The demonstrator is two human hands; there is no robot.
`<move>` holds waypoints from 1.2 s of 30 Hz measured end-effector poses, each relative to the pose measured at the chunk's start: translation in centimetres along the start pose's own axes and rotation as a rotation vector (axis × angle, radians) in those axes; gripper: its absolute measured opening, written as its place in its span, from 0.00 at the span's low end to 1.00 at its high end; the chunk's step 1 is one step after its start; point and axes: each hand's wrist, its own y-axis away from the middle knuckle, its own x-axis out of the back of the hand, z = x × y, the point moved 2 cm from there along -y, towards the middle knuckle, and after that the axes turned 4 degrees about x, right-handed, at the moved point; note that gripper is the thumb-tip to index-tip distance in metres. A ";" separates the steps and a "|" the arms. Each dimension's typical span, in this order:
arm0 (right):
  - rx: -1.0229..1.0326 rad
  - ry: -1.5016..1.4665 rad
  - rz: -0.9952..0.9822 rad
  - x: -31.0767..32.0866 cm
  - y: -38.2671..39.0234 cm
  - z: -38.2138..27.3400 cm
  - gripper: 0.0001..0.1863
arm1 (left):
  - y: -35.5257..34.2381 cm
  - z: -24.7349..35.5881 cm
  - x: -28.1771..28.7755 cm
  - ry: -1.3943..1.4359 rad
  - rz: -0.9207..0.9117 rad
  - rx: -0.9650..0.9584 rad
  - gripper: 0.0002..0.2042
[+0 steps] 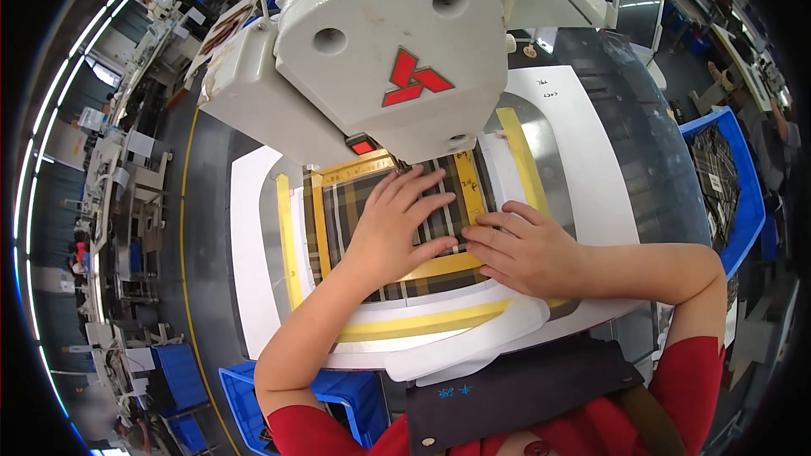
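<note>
My left hand (390, 232) lies with spread fingers on a dark plaid fabric piece (345, 207), its fingertips close under the sewing machine head (397, 42). A yellow rectangular frame (470, 181) borders the middle of the fabric. My right hand (536, 255) rests flat over the frame's right side, fingers stretched toward the left hand. Neither hand grips anything. The fabric lies on a large white template board (604, 177) with yellow tape strips (524, 152) around its opening. The needle area is mostly hidden behind the machine head and left fingertips.
A blue bin (752, 219) with plaid pieces stands at the right. Another blue bin (241, 409) sits at the lower left, by my left arm. A screen (639, 8) stands at the back right. A dark apron flap (524, 397) lies along the near edge.
</note>
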 end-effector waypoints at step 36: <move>-0.064 -0.201 0.137 -0.4 -3.2 4.7 0.13 | 0.2 -0.5 2.4 0.023 -0.061 -0.029 0.20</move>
